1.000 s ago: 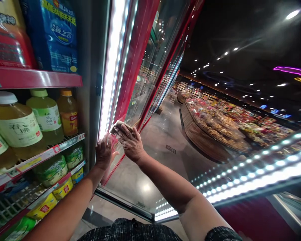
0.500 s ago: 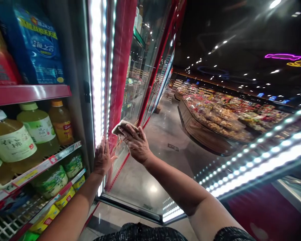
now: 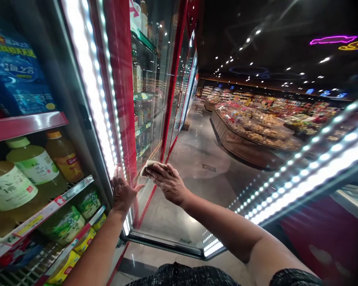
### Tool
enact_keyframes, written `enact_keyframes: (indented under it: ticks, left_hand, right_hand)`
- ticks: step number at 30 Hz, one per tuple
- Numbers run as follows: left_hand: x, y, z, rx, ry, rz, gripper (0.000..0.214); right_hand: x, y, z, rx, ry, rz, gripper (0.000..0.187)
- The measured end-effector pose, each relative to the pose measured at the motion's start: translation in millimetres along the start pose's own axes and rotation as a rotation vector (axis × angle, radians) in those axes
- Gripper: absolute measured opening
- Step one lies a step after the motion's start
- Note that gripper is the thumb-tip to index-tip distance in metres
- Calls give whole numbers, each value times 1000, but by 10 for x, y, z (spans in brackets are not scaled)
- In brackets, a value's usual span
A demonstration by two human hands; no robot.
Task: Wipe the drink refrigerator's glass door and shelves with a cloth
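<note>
My right hand (image 3: 167, 182) presses a pale folded cloth (image 3: 148, 165) to the see-through glass door (image 3: 173, 220), its fingers laid over the cloth. To its left, my left hand (image 3: 123, 190) rests on the lit edge of the door frame beside a bright LED strip (image 3: 91, 75). The fingers of that hand point up, the thumb is spread to the right, and nothing is in it.
Left of me, cooler shelves hold a big drink bottle (image 3: 10, 182), an orange-capped bottle (image 3: 65, 155), a blue bag (image 3: 18, 71) and green packs (image 3: 67, 224). A second LED strip (image 3: 310, 174) crosses on the right. Beyond the glass stands a wood-sided display (image 3: 241, 137).
My right hand and the cloth have slid a little down and right over the glass. My left hand stays at the frame. The view has shifted, so the shelves sit further left.
</note>
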State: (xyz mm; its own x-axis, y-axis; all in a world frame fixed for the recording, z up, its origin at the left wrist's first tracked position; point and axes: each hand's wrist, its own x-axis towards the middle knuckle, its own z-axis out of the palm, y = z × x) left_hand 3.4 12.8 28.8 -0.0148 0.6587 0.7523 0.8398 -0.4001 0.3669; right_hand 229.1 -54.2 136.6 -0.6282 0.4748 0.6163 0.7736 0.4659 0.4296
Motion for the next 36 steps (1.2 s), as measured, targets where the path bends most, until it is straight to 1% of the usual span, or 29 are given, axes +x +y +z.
enact_keyframes:
  ticks: [2,3,5,7,9,12,13,15,17,18,22,24,26,28,31,33,34,36]
  left_hand:
    - [48,57,-44,11,-14,-10,115]
    - [69,89,-69,24,-33,-24,109]
    - [106,152,-122,50,-81,-59,98]
    - [131,202,-175,40,-101,-72,93]
    - [151,233,-222,-2,-99,-48,90]
    - [192,250,-260,-65,-97,34,87]
    - [210,251,-261,-80,-99,65,89]
    - [247,254,-253,-103,-91,115,97]
    - [277,265,-244,-95,-66,141,103]
    - [288,275,-243,-80,-56,144,106]
    - [304,356,-271,-10,-99,134,115]
    - [301,407,-285,12,-116,137,111]
    - [294,450,-284,23,-116,148,108]
    - [282,477,-268,33,-122,144,113]
    - [262,491,-236,43,-128,130,126]
    - [252,495,-222,39,-133,128,129]
    - [249,499,-219,32,-141,127,129]
    - [249,513,-218,8,-161,119,128]
  right_hand:
    - [-148,33,-36,15,-31,-29,55]
    - [-204,51,-56,11,-37,-12,56]
    - [-273,78,-96,-12,-28,60,55]
    - [-294,87,-125,-36,5,135,51]
    - [-290,94,-149,-37,26,148,50]
    - [-299,137,-200,-13,8,93,53]
    - [-319,157,-219,-9,-3,96,54]
    - [-394,183,-243,-16,-6,169,57]
    - [-506,182,-245,-34,11,255,57]
    - [-570,178,-241,-42,22,266,56]
    - [-808,219,-261,-59,25,175,55]
    - [-902,276,-292,-80,42,212,58]
    - [-986,311,-307,-105,65,303,61]
    - [-1072,308,-295,-123,85,355,61]
    - [-1221,287,-266,-126,66,291,55]
    - [-1341,310,-264,-131,53,255,53]
    - [-1407,333,-267,-142,58,269,54]
    - [-1550,376,-269,-181,77,355,57]
